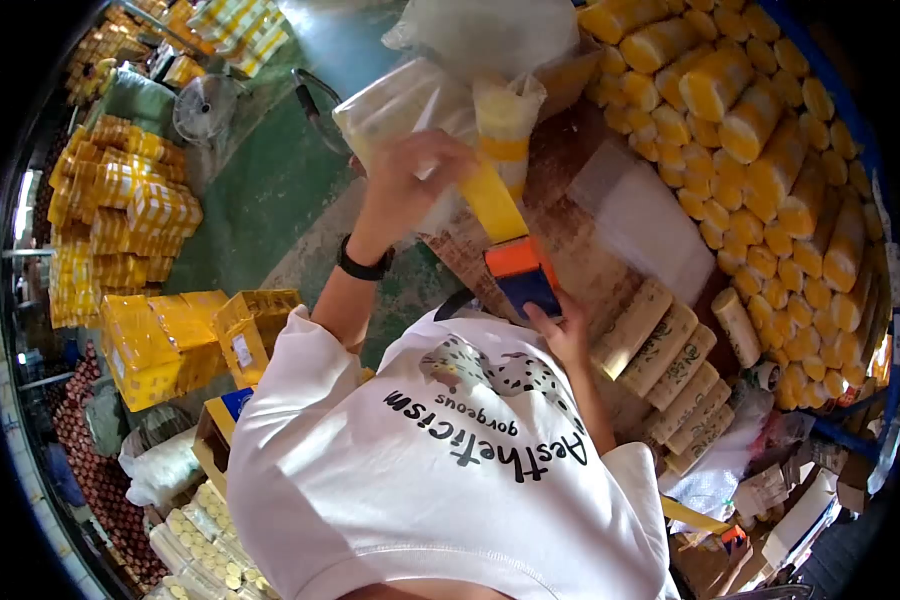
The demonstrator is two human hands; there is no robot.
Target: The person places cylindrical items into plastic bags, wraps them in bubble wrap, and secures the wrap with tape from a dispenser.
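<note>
My right hand point(567, 330) grips an orange and dark blue tape dispenser point(526, 275) in front of my chest. A strip of yellow packing tape point(492, 203) runs up from it to my left hand point(420, 170), which wears a black wristband and pinches the strip's free end; that hand is slightly blurred. Just beyond the strip stands a clear-wrapped bundle point(505, 115) with a yellow tape band. Behind my left hand lies a plastic-wrapped pale package point(395, 105).
Yellow-taped rolls point(760, 170) are stacked high at the right. Pale printed cylinders point(660, 350) lie beside my right arm, near a whitish sheet point(645, 220). Yellow-taped boxes point(160, 345) and a fan point(207, 108) stand at the left. A second dispenser point(734, 538) is at lower right.
</note>
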